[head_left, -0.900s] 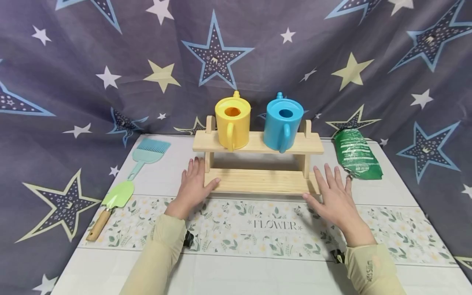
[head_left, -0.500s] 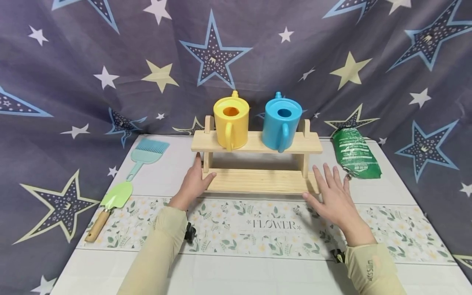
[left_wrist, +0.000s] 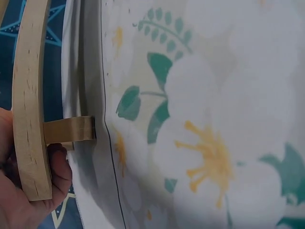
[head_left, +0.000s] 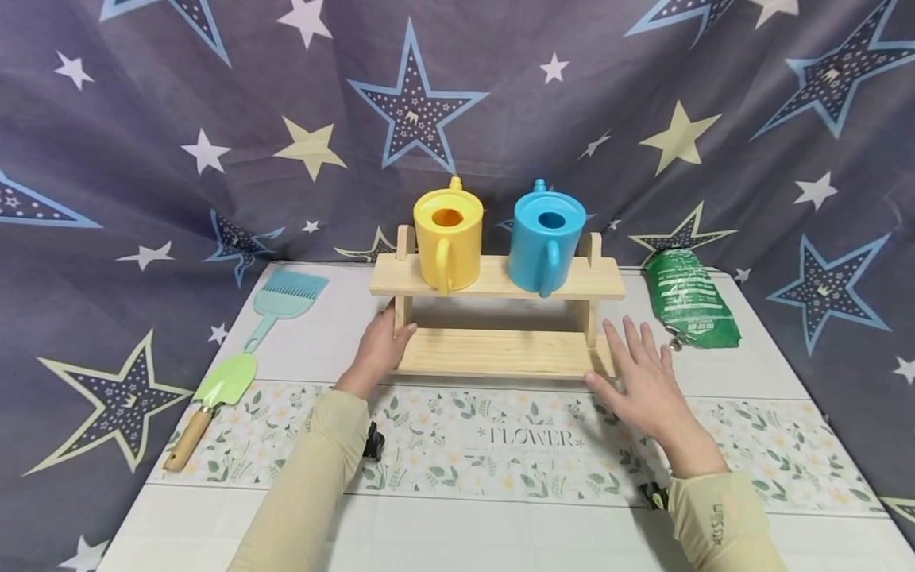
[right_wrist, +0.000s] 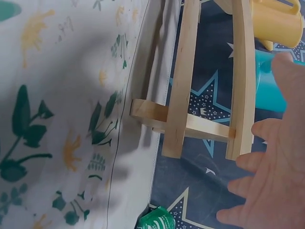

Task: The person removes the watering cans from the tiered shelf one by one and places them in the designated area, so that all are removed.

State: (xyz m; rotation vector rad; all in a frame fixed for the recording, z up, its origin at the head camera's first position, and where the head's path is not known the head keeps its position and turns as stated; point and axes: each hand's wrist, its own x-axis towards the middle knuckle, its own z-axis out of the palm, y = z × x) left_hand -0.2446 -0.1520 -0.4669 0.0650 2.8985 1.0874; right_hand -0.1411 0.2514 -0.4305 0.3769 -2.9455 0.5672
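A two-tier wooden shelf (head_left: 500,353) stands in the middle of the table. Its top board carries a yellow watering can (head_left: 465,250) and a blue watering can (head_left: 536,254), both with handles facing me. My left hand (head_left: 377,349) grips the shelf's left end, thumb over the lower board's front. In the left wrist view, fingers (left_wrist: 59,174) curl round the end of a board (left_wrist: 29,109). Beside the shelf's right end, my right hand (head_left: 646,389) has its fingers straight and spread. The right wrist view shows that hand close to the boards; contact there I cannot tell.
At the left lie a light-blue brush-like dustpan tool (head_left: 289,295) and a green trowel (head_left: 230,376) with a wooden handle. A green bag (head_left: 692,302) lies at the back right. A dark star-printed curtain (head_left: 322,87) closes off the rear and sides.
My left hand has gone from spread fingers beside the shelf to fingers round its left end. The right hand has stayed almost where it was. Shelf and cans look unmoved.
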